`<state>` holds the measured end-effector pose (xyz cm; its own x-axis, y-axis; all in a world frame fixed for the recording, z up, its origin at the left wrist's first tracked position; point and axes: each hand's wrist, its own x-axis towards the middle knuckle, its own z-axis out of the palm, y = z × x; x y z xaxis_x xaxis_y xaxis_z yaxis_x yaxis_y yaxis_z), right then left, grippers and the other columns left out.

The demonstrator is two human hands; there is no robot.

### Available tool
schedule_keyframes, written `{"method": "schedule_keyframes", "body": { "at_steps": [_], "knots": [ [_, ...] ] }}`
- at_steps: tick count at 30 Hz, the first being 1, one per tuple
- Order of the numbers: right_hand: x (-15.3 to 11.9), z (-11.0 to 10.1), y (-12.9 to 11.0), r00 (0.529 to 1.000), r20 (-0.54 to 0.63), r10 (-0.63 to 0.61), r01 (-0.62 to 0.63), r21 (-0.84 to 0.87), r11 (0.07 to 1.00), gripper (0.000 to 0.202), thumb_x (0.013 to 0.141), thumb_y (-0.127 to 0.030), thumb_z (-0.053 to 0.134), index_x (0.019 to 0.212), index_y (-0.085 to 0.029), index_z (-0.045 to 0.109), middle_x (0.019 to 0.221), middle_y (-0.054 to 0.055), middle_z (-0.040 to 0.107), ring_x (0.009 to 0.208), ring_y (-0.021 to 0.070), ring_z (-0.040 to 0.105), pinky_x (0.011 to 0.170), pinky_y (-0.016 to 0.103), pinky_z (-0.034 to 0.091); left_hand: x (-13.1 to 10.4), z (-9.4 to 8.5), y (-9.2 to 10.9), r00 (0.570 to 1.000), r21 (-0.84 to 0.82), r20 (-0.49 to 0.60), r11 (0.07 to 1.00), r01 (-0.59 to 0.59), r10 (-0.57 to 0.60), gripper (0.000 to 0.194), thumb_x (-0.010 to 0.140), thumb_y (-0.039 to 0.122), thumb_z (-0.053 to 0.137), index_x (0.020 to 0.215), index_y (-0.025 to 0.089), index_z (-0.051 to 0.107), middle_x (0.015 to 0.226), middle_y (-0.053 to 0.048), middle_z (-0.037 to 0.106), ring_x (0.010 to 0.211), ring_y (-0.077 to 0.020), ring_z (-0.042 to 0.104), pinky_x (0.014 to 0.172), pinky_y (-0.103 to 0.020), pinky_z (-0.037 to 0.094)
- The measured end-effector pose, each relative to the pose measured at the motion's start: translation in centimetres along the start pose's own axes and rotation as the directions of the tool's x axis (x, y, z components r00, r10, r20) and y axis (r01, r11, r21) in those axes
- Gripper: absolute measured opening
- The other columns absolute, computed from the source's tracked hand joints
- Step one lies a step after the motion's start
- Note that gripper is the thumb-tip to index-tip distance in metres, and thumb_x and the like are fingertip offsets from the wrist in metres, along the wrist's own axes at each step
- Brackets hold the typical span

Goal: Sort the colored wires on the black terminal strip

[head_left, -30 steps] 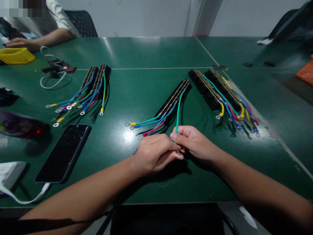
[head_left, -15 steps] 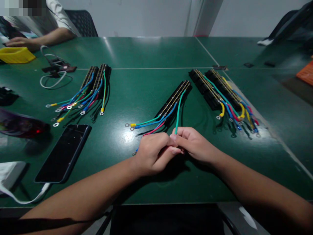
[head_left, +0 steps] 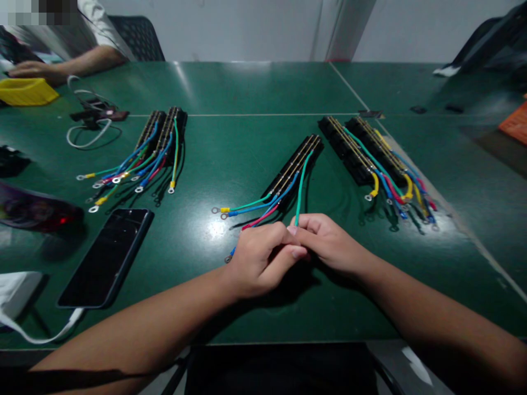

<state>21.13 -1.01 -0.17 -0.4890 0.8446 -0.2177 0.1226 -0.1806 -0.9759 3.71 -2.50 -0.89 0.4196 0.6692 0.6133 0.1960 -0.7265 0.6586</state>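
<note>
A black terminal strip (head_left: 291,169) with brass-coloured rails lies at an angle on the green table (head_left: 230,142). Blue, red and green wires with ring lugs trail from its near end. One green wire (head_left: 302,184) runs from its far end down into my fingers. My right hand (head_left: 325,241) pinches that wire near its lower end. Against it, my left hand (head_left: 263,255) is closed, thumb and forefinger together at the same spot. The wire's end is hidden between the fingers. Part of a red wire (head_left: 257,220) passes behind my left hand.
Two wired strips (head_left: 167,131) lie at left, two more (head_left: 349,156) at right. A phone (head_left: 107,258) on a charging cable, a dark bottle (head_left: 37,208) and a yellow bin (head_left: 28,92) are on the left. Another person's forearm (head_left: 88,63) rests at the far left.
Almost nothing differs. My left hand has shifted very slightly, and the wires beside it have moved a little; both hands stay closed at the green wire's end.
</note>
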Motion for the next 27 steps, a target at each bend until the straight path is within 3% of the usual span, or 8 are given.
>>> {"method": "schedule_keyframes", "body": {
  "at_steps": [5,10,13,19,22,27],
  "knots": [
    [0.11,0.05,0.18,1.0,-0.018,0.007,-0.008,-0.041,0.999,0.036,0.085,-0.048,0.065,0.07,-0.017,0.053,0.055,-0.003,0.049,0.047,0.0087,0.04,0.045,0.022,0.029,0.16,0.02,0.14,0.986,-0.05,-0.011,0.985,0.164,-0.165,0.022,0.093,0.021,0.053,0.072,0.016,0.053,0.058,0.005,0.052,0.051,-0.0059,0.045,0.052,-0.019,0.033],
    [0.04,-0.02,-0.14,1.0,0.002,-0.014,0.014,-0.011,1.0,0.035,0.086,-0.047,0.064,0.073,-0.016,0.054,0.055,-0.003,0.05,0.049,0.0095,0.044,0.047,0.023,0.031,0.29,-0.04,0.28,1.0,-0.064,0.01,0.998,-0.008,0.009,0.014,0.089,0.023,0.058,0.077,0.016,0.057,0.06,0.004,0.054,0.051,-0.0065,0.044,0.051,-0.019,0.033],
    [-0.04,-0.02,-0.37,1.0,-0.012,-0.002,0.002,0.006,1.0,0.035,0.084,-0.046,0.065,0.072,-0.015,0.054,0.054,-0.003,0.05,0.047,0.0083,0.041,0.045,0.022,0.029,0.37,0.02,0.35,0.999,-0.074,0.011,0.997,-0.031,0.032,0.023,0.086,0.034,0.064,0.075,0.015,0.057,0.057,0.004,0.051,0.05,-0.0064,0.042,0.049,-0.02,0.032],
    [0.13,-0.17,-0.21,0.999,-0.026,0.027,-0.024,0.121,0.992,0.036,0.082,-0.046,0.068,0.07,-0.015,0.055,0.049,-0.005,0.048,0.042,0.0064,0.037,0.042,0.021,0.025,0.09,0.18,0.63,0.985,-0.09,-0.009,0.981,0.171,-0.173,0.024,0.08,0.033,0.068,0.076,0.017,0.05,0.053,0.007,0.047,0.045,-0.0054,0.04,0.045,-0.018,0.03],
    [0.21,-0.3,-0.09,0.996,-0.058,0.062,-0.048,0.217,0.975,0.037,0.08,-0.047,0.07,0.068,-0.016,0.052,0.046,-0.006,0.046,0.04,0.0059,0.035,0.04,0.02,0.023,0.02,0.07,0.83,0.959,-0.095,0.059,0.955,0.283,-0.278,0.026,0.081,0.034,0.066,0.072,0.017,0.048,0.05,0.007,0.047,0.043,-0.0051,0.04,0.043,-0.017,0.03],
    [0.17,-0.34,-0.3,0.994,-0.066,0.089,-0.061,0.35,0.935,0.039,0.076,-0.046,0.075,0.066,-0.017,0.05,0.045,-0.007,0.043,0.04,0.0056,0.035,0.041,0.019,0.026,0.07,-0.11,0.91,0.944,-0.107,0.178,0.948,0.301,-0.279,0.022,0.086,0.031,0.058,0.071,0.015,0.054,0.051,0.004,0.05,0.044,-0.0053,0.042,0.044,-0.017,0.031]
  ]
}}
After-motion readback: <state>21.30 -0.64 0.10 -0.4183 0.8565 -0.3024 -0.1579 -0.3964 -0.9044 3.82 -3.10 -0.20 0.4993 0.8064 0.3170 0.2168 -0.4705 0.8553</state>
